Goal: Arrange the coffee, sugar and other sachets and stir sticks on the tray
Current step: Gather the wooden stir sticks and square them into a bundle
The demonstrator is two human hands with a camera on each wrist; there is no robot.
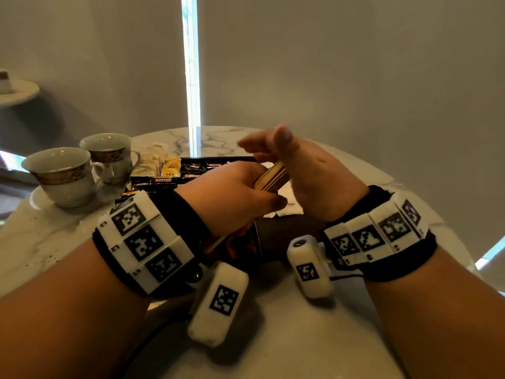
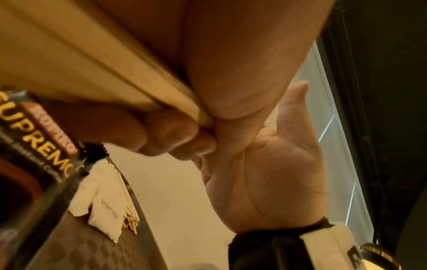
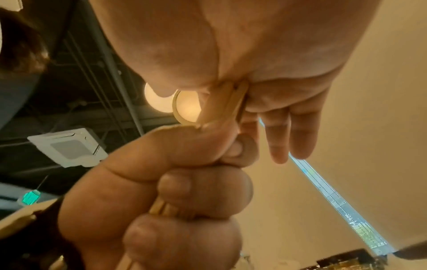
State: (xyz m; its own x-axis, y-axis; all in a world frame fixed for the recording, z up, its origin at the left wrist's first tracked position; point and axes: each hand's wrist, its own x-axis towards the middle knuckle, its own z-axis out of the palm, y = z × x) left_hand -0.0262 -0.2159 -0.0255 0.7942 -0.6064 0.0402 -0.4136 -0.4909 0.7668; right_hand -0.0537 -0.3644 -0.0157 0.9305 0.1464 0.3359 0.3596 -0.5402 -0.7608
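My left hand (image 1: 240,195) grips a bundle of wooden stir sticks (image 1: 272,175) in its curled fingers, held above the black tray (image 1: 258,239). The right hand (image 1: 297,165) is upright with straight fingers, its palm pressed against the far ends of the sticks. In the left wrist view the stir sticks (image 2: 69,60) run up to the right palm (image 2: 265,173). In the right wrist view the sticks (image 3: 227,102) meet the palm, with the right hand's fingers (image 3: 289,135) extended. Black Kopiko coffee sachets (image 1: 164,180), a yellow tea sachet (image 1: 170,166) and white sugar sachets (image 1: 291,207) lie on the tray.
Two gold-banded teacups (image 1: 64,173) (image 1: 109,154) stand on saucers at the left of the round marble table (image 1: 41,242). Pale paper sachets (image 1: 153,157) lie behind the tray. A Kopiko Supremo sachet (image 2: 34,137) and brown sugar sachets (image 2: 104,201) lie close below my left hand.
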